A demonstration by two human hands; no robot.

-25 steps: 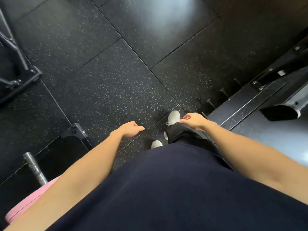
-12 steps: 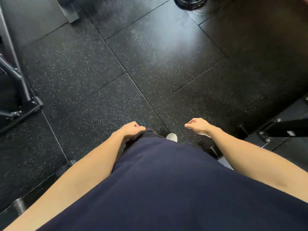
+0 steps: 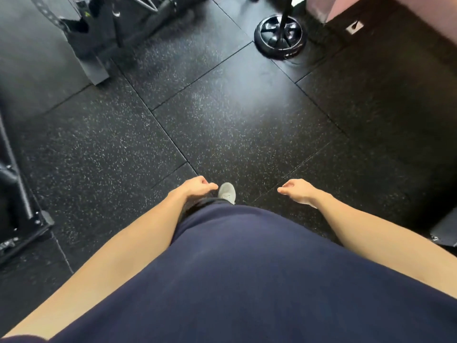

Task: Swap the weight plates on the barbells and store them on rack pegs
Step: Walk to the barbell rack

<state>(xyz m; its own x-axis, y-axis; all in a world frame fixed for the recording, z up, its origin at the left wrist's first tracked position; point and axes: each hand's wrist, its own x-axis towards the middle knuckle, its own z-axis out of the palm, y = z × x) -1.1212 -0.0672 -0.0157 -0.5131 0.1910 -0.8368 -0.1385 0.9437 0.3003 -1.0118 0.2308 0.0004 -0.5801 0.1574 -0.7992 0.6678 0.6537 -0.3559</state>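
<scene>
Black speckled rubber floor (image 3: 247,134) in square tiles, bearing a round black weight plate (image 3: 281,35) under an upright pole, black rack feet (image 3: 95,70), and a grey shoe (image 3: 227,192).

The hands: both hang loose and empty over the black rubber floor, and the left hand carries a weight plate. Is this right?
Not quite. In the head view the left hand carries nothing; its fingers are loosely curled and empty, like the right hand. Both hang over the black rubber floor.

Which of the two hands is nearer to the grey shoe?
The left hand: its fingertips almost reach the grey shoe, while the right hand hangs well off to the shoe's other side. Both hold nothing.
</scene>
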